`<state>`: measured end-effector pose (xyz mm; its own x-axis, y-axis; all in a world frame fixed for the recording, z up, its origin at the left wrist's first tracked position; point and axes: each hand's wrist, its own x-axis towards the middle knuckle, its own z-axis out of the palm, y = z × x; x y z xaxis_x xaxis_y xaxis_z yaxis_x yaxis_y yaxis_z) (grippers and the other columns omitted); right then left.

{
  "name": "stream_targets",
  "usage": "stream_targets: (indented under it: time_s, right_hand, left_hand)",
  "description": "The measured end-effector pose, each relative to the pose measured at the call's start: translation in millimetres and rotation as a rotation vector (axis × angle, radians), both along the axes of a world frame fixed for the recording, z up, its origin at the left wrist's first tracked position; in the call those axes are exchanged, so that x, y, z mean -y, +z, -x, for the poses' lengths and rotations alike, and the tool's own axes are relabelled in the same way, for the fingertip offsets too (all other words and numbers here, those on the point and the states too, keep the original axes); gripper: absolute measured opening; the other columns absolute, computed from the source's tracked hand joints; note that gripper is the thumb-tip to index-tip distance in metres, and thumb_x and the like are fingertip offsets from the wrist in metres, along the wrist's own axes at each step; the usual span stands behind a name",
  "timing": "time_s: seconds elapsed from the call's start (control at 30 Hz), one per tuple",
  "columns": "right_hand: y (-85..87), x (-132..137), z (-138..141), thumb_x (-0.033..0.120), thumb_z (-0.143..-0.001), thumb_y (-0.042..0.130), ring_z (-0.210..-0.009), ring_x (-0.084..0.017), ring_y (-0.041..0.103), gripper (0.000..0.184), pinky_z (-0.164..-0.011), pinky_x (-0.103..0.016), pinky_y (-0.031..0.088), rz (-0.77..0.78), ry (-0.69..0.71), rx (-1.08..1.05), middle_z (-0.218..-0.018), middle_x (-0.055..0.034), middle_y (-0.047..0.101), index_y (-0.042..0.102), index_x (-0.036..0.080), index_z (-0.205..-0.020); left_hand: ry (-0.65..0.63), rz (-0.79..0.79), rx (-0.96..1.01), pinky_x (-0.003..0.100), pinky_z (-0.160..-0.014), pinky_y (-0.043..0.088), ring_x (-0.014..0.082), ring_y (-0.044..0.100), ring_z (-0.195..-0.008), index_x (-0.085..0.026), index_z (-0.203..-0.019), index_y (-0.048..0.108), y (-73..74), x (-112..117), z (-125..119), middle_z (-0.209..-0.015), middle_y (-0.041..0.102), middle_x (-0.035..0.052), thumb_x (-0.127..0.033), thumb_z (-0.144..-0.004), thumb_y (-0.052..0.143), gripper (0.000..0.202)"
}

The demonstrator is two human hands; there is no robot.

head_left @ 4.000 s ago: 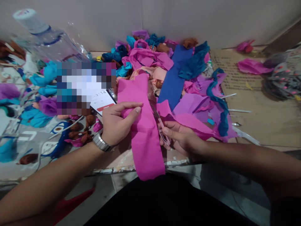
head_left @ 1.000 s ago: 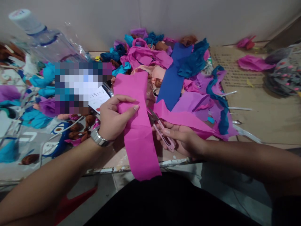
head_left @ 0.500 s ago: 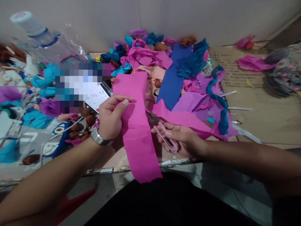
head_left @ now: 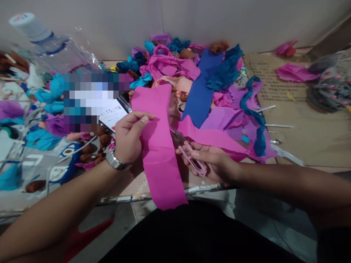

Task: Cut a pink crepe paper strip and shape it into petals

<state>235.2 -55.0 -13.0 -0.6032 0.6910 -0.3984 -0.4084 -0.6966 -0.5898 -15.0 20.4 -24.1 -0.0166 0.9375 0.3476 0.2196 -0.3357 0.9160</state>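
Head view, mid-frame: my curled left hand [head_left: 128,138] seemingly holds the pink strip [head_left: 161,166], running top-to-bottom; my right hand [head_left: 210,157] grips snips [head_left: 187,157] at its right edge.

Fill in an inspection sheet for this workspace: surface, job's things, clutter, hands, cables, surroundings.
Surface: table, front edge looks chipped; printed cardboard at the right.
Job's things: pink strip overhangs the front edge; pink-handled snips at its right edge.
Clutter: crumpled coloured pieces, blue strip, phone, capped clear bottle.
Hands: left hand touches the pink strip, grip unclear; right hand holds the snips.
Cables: white cable across the left side.
Surroundings: pale wall behind; unidentified red object below, at left.
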Motion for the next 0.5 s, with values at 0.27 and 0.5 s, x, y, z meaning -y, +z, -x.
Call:
stream_targets:
  time_s: [0.27, 0.5]
  right_hand:
    - [-1.3, 0.5, -0.3, 0.035, -0.083, 0.084, -0.066, -0.011, 0.055, 0.037, -0.053, -0.022, 0.043, -0.002, 0.002, -0.029, -0.087, -0.0042, 0.067, 0.076, 0.014, -0.113]
    - [-4.7, -0.2, -0.9, 0.037, -0.085, 0.082, -0.067, -0.011, 0.053, 0.039, -0.055, -0.022, 0.042, -0.032, 0.006, -0.013, -0.088, -0.0045, 0.065, 0.075, 0.014, -0.115]
  left_hand:
    - [0.015, -0.007, 0.019, 0.037, -0.089, 0.057, 0.0197, 0.074, -0.089, -0.026, -0.089, 0.080, -1.1, 1.5, -4.9, -0.091, 0.081, 0.0020, -0.028, -0.091, 0.069, 0.012]
    - [0.023, 0.006, -0.094, 0.039, -0.088, 0.058, 0.0215, 0.073, -0.094, -0.026, -0.095, 0.079, -3.2, 1.0, -4.5, -0.097, 0.080, 0.0037, -0.030, -0.086, 0.077, 0.010]
